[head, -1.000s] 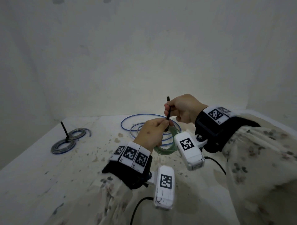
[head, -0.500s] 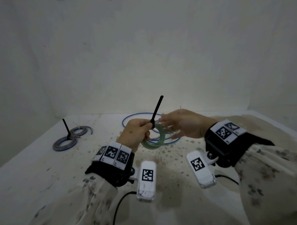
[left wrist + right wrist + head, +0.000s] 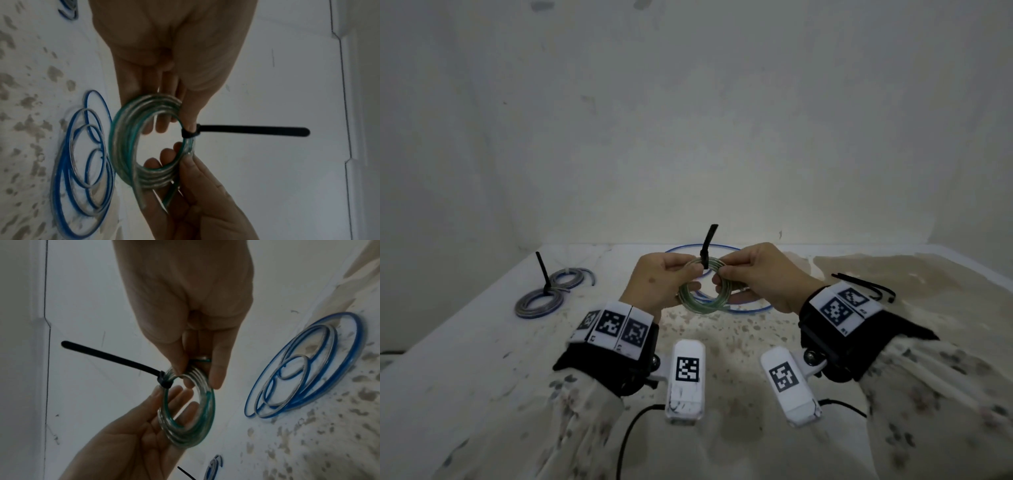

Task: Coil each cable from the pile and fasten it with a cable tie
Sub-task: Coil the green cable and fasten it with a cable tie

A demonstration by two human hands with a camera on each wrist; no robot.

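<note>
**Both hands back on the tied coil**

Since a second ago the right hand (image 3: 758,274) has let go of the black cable tie (image 3: 707,245), which it was pulling upward, and come down beside the left hand (image 3: 659,282); both have moved toward the middle of the view. Each hand now pinches the green coil (image 3: 703,294) near its top, thumb against fingers, one on either side of the tie, holding it up off the white table (image 3: 482,342). The tie's band sits snug round the strands and its free tail sticks up, straight and untrimmed.

That suggests this cable's fastening is done or nearly so; what remains is probably a check of tightness before it is set down. To the left, well apart, lies a grey coil (image 3: 539,303) already tied, its own tail standing up. Behind the hands a blue cable (image 3: 748,310) lies in loose loops, not yet coiled, and spare ties (image 3: 866,286) lie to the right, so more work is left.
</note>
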